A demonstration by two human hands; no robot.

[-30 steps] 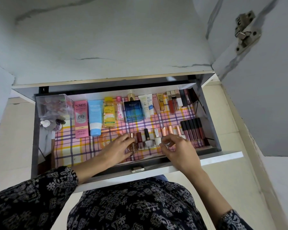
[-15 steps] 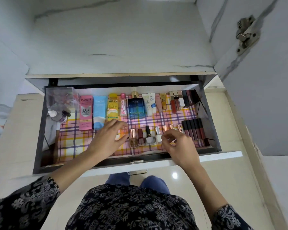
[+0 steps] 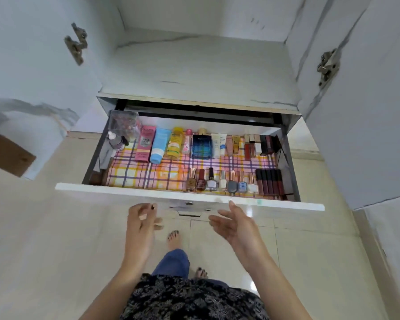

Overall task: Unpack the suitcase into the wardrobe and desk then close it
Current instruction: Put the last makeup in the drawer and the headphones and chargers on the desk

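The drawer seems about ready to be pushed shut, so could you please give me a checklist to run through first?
1. Hands out of the drawer: left hand and right hand hover in front of it, holding nothing. Ok.
2. Nail polish bottles upright in their row. Ok.
3. Nothing overhangs the drawer's front edge. Ok.
4. Clear box at the back left low enough to pass under the shelf edge above. Cannot tell.
5. Wardrobe doors swung clear of the drawer. Ok.
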